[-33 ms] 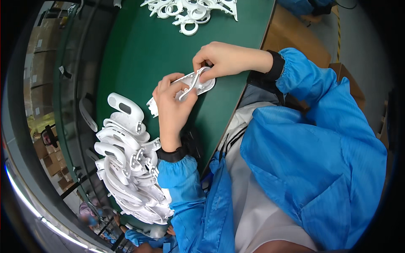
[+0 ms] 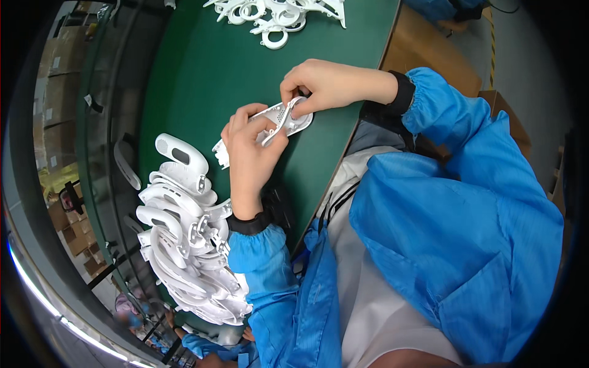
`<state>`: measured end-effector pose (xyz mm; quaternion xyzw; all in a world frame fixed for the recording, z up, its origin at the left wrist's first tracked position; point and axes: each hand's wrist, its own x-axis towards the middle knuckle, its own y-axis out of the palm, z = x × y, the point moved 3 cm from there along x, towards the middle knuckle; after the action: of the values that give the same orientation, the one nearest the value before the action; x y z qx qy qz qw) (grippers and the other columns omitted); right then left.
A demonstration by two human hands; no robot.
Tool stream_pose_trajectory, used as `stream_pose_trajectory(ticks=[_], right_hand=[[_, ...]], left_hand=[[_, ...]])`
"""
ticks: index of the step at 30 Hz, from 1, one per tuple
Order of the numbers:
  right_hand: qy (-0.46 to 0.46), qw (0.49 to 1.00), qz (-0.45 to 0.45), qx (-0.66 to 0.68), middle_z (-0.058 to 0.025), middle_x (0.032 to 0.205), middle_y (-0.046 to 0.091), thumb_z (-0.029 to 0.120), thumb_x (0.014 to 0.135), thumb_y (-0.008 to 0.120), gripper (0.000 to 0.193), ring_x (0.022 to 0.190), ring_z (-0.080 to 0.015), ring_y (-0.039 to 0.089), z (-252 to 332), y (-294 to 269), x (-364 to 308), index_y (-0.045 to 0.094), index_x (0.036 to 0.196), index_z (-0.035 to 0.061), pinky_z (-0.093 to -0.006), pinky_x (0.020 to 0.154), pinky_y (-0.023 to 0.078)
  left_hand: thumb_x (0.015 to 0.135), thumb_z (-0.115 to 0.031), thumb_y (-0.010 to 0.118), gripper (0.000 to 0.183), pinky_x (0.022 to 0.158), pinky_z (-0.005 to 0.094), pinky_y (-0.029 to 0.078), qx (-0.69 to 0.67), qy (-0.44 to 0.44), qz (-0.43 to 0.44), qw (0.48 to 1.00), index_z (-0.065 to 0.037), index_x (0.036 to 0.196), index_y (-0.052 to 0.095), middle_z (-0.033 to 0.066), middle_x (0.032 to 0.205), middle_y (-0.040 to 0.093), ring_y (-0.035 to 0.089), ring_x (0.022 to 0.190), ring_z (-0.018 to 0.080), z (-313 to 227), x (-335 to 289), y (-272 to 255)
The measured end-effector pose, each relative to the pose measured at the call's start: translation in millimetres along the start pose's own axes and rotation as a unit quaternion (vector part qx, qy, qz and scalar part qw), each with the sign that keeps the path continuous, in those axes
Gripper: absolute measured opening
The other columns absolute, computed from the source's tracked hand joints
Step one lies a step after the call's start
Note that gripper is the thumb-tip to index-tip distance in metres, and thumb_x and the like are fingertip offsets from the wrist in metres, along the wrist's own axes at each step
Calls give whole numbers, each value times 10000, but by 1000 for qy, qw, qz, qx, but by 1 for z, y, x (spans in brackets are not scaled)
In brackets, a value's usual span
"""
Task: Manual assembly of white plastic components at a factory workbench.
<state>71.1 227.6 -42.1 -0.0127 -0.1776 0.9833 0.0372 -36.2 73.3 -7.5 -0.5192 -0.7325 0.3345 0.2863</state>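
Observation:
Over the green table I hold a white plastic shell [image 2: 300, 127], a long rounded housing with its hollow side up and a perforated patch inside. A thin curved white strip [image 2: 284, 120] stands along its opening. My left hand [image 2: 253, 146] is closed round the shell's nearer part, its thumb against the strip. At the far rounded end, my right hand [image 2: 319, 84] pinches the shell and strip with thumb and fingers. The fingertips hide part of the contact, so I cannot tell whether the strip is seated. Another white toothed edge [image 2: 221, 153] shows beside my left hand.
A heap of white shells [image 2: 190, 239] lies left of my left forearm. White ring-shaped parts [image 2: 274, 39] are piled at the far end of the green table [image 2: 202, 80]. Beyond its right edge stand cardboard boxes [image 2: 429, 52]. Another person's blue sleeve [image 2: 205, 346] shows at the bottom.

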Motion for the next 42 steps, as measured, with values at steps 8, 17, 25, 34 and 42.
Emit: stream_pose_trajectory(ticks=[8, 17, 25, 34, 42], right_hand=[[-80, 989, -20, -120, -79, 822, 528, 125, 713, 696, 213, 775, -243, 549, 8, 12, -1, 587, 872, 33, -367, 638, 429], [-32, 983, -12, -180, -97, 911, 623, 184, 657, 735, 434, 911, -295, 627, 5, 21, 5, 548, 1038, 93, -424, 696, 500], [43, 979, 81, -183, -130, 811, 640, 289, 768, 675, 294, 769, -302, 631, 7, 13, 20, 655, 875, 16, -409, 654, 486], [-15, 968, -78, -238, -134, 657, 607, 299, 821, 658, 299, 606, -255, 600, 16, -5, 35, 655, 792, 2, -363, 556, 436], [137, 973, -92, 161, -95, 802, 669, 226, 893, 630, 398, 664, -152, 652, -11, -26, 129, 533, 1219, 18, -254, 571, 542]], left_hand=[[674, -130, 656, 119, 916, 377, 306, 28, 18, 62, 998, -37, 741, 624, 92, 1054, 582, 531, 979, 264, -6, 5, -4], [682, -148, 719, 217, 866, 403, 348, 50, -8, -3, 999, -75, 870, 638, 83, 1066, 572, 543, 1024, 272, -16, 8, 1], [714, -235, 759, 333, 723, 444, 437, 191, -93, 48, 976, -126, 1020, 681, 121, 809, 688, 657, 774, 327, -4, 5, 2], [777, -197, 684, 334, 937, 426, 317, 184, 48, -242, 951, -109, 1095, 630, 89, 1119, 573, 508, 1067, 287, -15, -10, -15], [795, -73, 621, 135, 761, 371, 434, -89, -34, -286, 954, -36, 925, 622, 98, 865, 612, 573, 846, 270, 40, -21, 21]])
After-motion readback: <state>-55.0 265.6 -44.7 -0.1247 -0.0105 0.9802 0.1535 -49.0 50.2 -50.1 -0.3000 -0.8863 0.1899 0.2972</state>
